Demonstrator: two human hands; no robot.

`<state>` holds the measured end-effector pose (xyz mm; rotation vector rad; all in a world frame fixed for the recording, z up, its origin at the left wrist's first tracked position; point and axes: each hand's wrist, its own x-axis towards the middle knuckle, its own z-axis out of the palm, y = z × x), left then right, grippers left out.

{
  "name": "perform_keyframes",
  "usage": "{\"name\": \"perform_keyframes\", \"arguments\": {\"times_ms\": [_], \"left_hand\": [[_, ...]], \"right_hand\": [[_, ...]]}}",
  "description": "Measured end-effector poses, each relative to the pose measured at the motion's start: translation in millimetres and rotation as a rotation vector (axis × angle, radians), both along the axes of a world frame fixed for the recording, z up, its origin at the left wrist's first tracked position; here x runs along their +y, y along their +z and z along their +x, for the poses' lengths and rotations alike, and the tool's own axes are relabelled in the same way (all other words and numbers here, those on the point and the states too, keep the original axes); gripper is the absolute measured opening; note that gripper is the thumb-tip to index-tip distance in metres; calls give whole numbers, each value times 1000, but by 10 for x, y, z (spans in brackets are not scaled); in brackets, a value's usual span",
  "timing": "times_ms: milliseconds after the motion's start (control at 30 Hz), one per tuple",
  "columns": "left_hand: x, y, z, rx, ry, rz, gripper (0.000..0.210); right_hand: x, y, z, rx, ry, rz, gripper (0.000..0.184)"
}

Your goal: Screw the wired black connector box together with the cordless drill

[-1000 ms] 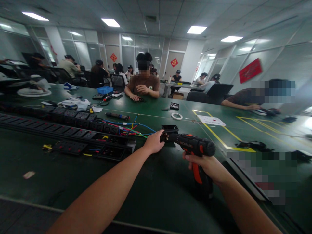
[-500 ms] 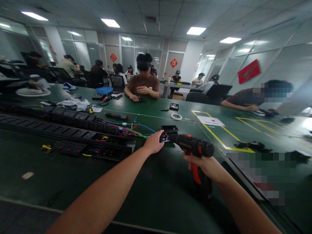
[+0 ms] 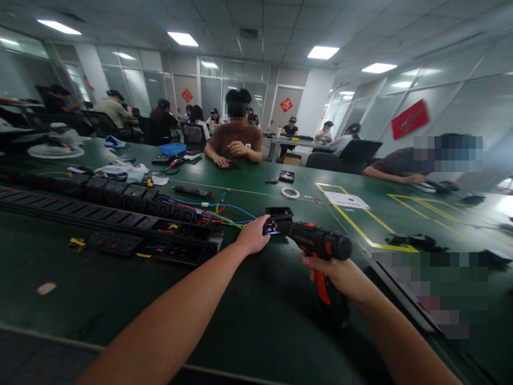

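My right hand [image 3: 334, 272] is wrapped round the handle of a black and orange cordless drill [image 3: 320, 240], held level with its nose to the left. The drill's front end meets a small dark part with metal bits [image 3: 271, 226], lit by a bluish glow. My left hand [image 3: 254, 235] grips that part from the left; much of it is hidden by the fingers and the drill. Just behind it lies a black rectangular frame [image 3: 279, 212]. Coloured wires [image 3: 224, 214] run from the left towards my left hand.
Long black power strips [image 3: 80, 208] stretch across the green table [image 3: 224, 321] at the left. A pen-shaped screwdriver [image 3: 192, 191], a white tape ring [image 3: 290, 192] and a paper sheet [image 3: 347, 200] lie beyond my hands. Across the table sits a person in brown [image 3: 234, 139].
Both hands and the drill stay in nearly the same place, with the drill's nose still at the part. The whole view has shifted very slightly.
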<state>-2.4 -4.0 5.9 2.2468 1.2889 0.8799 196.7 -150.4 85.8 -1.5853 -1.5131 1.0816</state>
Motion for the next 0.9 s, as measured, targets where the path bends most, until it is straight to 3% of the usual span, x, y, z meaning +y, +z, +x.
{"name": "perform_keyframes", "arguments": {"times_ms": [900], "left_hand": [[23, -31, -21, 3, -10, 33, 69]], "right_hand": [[-3, -9, 22, 52, 23, -21, 33]]}}
